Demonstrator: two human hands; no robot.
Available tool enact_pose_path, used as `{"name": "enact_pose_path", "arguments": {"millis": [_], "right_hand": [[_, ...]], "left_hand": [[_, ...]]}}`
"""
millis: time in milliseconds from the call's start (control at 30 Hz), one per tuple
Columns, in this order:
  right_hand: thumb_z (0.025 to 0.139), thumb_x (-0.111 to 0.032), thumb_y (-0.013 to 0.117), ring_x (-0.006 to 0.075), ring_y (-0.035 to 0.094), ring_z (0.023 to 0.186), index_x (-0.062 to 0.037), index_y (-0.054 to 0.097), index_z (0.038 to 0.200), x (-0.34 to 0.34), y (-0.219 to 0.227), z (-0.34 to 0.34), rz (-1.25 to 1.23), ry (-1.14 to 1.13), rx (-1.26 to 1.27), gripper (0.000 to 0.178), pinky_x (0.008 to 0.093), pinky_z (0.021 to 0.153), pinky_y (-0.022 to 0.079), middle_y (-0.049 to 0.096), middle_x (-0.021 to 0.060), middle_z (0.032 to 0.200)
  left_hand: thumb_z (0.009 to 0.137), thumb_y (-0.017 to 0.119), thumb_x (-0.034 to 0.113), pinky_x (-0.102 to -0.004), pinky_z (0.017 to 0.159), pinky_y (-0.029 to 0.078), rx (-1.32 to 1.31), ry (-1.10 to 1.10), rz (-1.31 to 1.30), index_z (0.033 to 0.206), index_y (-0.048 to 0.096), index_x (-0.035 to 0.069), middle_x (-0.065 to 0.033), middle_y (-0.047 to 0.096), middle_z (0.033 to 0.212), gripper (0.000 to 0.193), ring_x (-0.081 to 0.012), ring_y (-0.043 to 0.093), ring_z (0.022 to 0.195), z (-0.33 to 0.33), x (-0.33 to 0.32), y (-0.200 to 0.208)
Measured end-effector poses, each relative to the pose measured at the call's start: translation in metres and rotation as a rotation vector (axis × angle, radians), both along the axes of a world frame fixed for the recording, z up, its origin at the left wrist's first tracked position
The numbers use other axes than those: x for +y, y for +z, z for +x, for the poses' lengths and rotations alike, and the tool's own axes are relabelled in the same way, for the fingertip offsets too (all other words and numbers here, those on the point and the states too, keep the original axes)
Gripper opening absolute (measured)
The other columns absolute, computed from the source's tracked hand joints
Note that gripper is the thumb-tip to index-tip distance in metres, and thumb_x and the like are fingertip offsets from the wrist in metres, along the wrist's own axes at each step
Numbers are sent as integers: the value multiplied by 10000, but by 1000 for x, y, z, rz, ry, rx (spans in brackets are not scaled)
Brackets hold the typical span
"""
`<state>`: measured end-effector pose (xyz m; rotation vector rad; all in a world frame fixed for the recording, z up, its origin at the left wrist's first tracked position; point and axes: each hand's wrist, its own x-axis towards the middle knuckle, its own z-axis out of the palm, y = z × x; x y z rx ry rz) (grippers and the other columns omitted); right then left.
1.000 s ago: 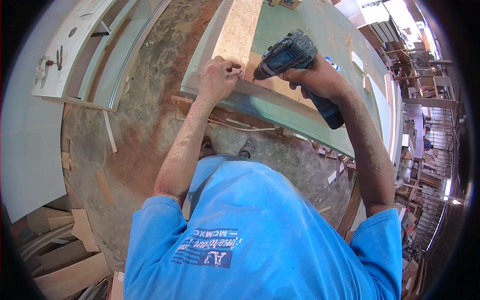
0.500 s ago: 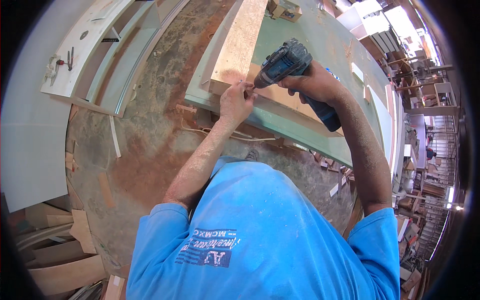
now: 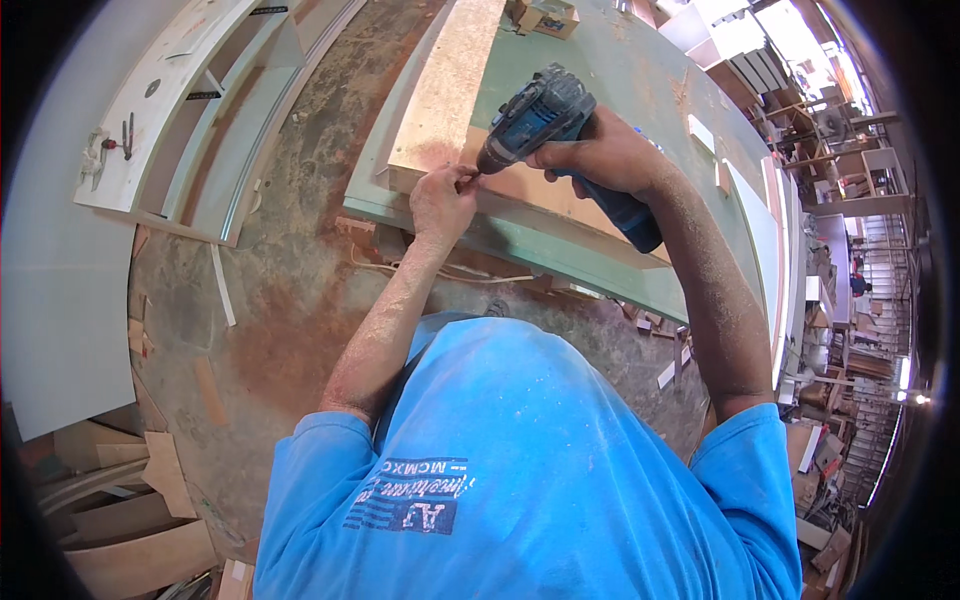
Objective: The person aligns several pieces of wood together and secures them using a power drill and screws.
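My right hand [image 3: 610,158] is wrapped round the grip of a blue and black cordless drill [image 3: 540,108], its chuck pointing down and left. At the tip of the chuck, my left hand [image 3: 443,207] is closed in a pinch. Whatever the pinched fingers hold is too small and hidden to make out. Both hands meet over the near corner of a wooden frame, where a long pale board [image 3: 447,95] joins a wooden crosspiece [image 3: 540,195]. Sawdust coats both forearms and lies on the board's near end.
A green-topped worktable [image 3: 570,55] bears the frame, with a small cardboard box [image 3: 545,17] at its far side. To the left stands a cabinet carcass [image 3: 165,110] with pliers [image 3: 127,135] on it. Wood offcuts [image 3: 140,555] lie at lower left, and a cord hangs below the table edge.
The whole view has shifted slightly, so the table, frame and hands sit farther left. My left fingers have drawn closer together at the drill's tip; the drill stays in my right hand.
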<state>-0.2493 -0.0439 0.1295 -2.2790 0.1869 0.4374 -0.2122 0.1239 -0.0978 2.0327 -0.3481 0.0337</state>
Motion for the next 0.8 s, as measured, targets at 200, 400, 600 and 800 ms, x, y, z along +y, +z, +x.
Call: {"name": "enact_pose_path", "arguments": {"millis": [200,400,600,800], "right_hand": [[828,-185,810,130,684,702,-43,705,1166,-14,11,-28,85,-157,-51,381,294,556,557,737,67,894],[835,-146,801,113,656,637,-41,707,1142,-73,-4,-83,24,-386,38,338,276,552,538,731,50,867],[846,-135,789,108,647,626,-36,715,1103,-101,-22,-111,140,-512,6,285,270,521,524,725,47,861],[865,-145,782,107,645,631,-42,706,1102,-100,-27,-119,135,-532,-17,270,272,519,520,721,51,863]], "left_hand": [[895,755,192,-440,777,553,-89,19,-67,980,804,113,-104,742,930,126,-322,729,875,1,-1,-14],[857,801,196,-430,723,532,68,-14,-26,1097,766,71,-105,680,778,273,-278,690,750,-5,-1,0],[853,812,191,-407,691,513,-30,1,-75,1133,750,61,-82,631,709,315,-248,644,686,-9,-9,21],[881,807,238,-352,695,536,-173,-103,-21,1098,754,62,-60,661,801,284,-196,654,707,11,-49,33]]}}
